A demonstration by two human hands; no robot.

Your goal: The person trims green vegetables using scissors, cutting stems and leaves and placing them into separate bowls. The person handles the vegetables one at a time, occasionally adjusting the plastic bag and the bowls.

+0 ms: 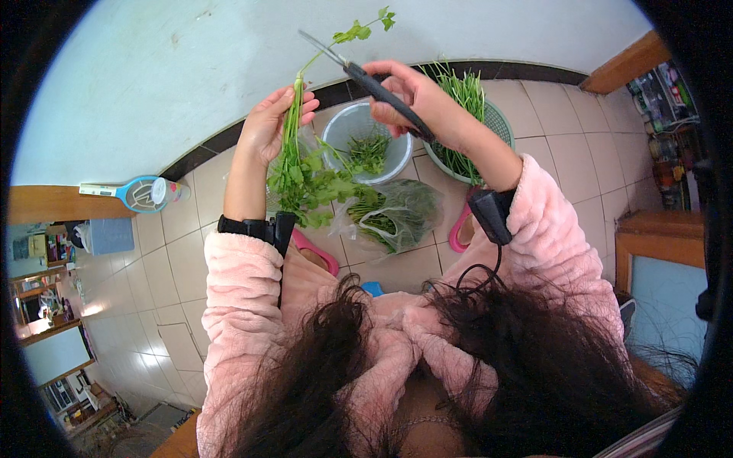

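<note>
My left hand (275, 120) grips a bunch of leafy celery-like greens (303, 177), with pale stem ends up and leaves hanging down. My right hand (401, 97) holds black-handled scissors (381, 97). Their metal blades are at a thin stem above the bunch, which carries a small leafy sprig (354, 32); I cannot tell whether they touch it. Below stands a pale bucket (409, 150) with green trimmings (369, 153) inside. Behind my right wrist, a green perforated basket (501, 125) holds long, thin chive-like greens (465, 94). A clear plastic bag (421, 209) of greens lies on the floor.
A white wall (172, 86) with dark skirting rises just beyond my hands. Pink slippers (320, 257) flank the bag on the tiled floor (395, 269). At left are a blue racket-shaped swatter (121, 192), a plastic cup (174, 192) and a bluish box (111, 236).
</note>
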